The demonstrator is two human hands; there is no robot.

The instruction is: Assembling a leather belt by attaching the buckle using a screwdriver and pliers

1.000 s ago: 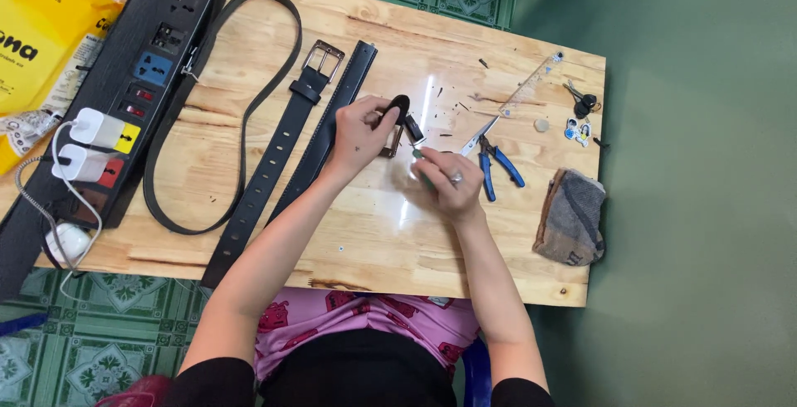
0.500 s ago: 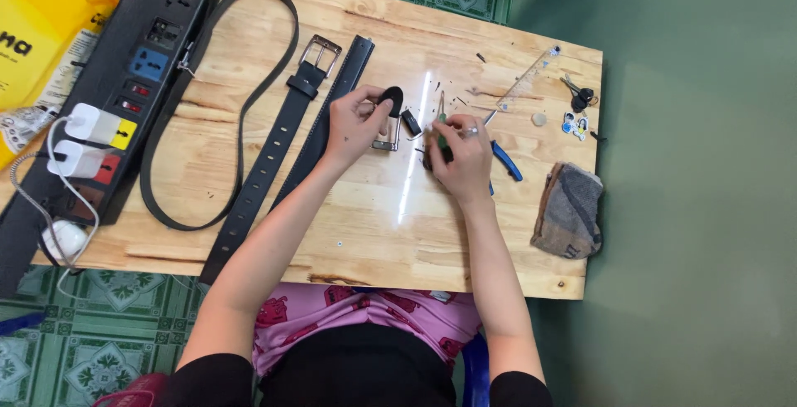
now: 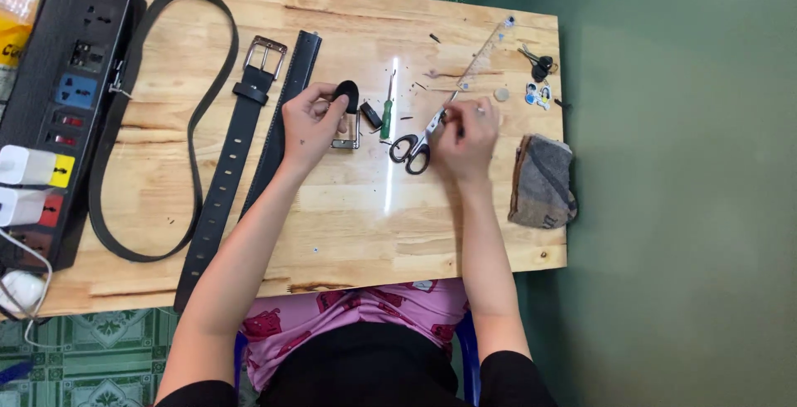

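Observation:
My left hand pinches the rounded black tip of a belt strap, just above a small silver buckle frame lying on the wooden table. My right hand is to the right. Its fingers are closed over the blade end of black-handled scissors, which rest on the table. A green-handled screwdriver lies between the two hands.
A black belt with a silver buckle and a long looped strap lie at the left beside a black power strip. A clear ruler, keys, a coin and a grey folded cloth sit at the right edge.
My right hand has moved right, away from the belt tip, and now rests on the scissors. My left hand still holds the belt tip near the buckle frame.

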